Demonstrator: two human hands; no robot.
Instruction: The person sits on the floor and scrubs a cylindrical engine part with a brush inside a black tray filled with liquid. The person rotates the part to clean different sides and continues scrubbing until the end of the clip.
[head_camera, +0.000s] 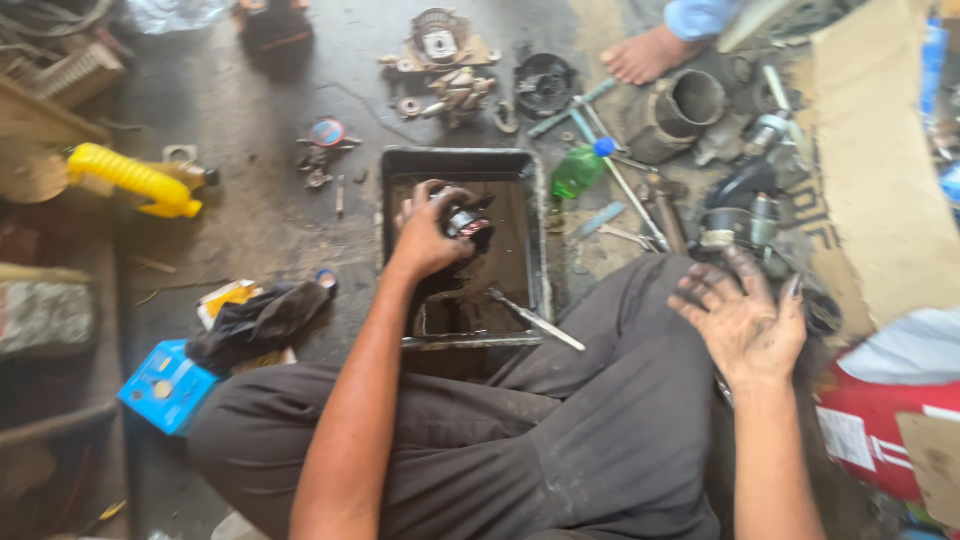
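Grease-blackened fingers (442, 200) of the left hand (425, 238) wrap around a small dark round engine part (466, 222), holding it over the middle of a black metal tray (392, 200) of dirty liquid that sits on the workshop floor (250, 110). The right hand (742, 318) hangs to the right of the tray above the person's grey trouser knee (640, 330), its fingers (700, 285) spread wide and holding nothing, palm up and smeared with oil. A metal tool (535, 320) lies across the tray's near right corner. Just right of the tray stand a green plastic bottle (578, 172) and a scatter of spanners (630, 200). Beyond the tray's far edge lie dismantled metal parts (445, 70), and farther right another person's bare foot (650, 55). To the tray's left lie a yellow ribbed nozzle (135, 180), a black rag (260, 320) and a blue box (165, 385). A sheet of cardboard (880, 180) lies well to the right of the tray.
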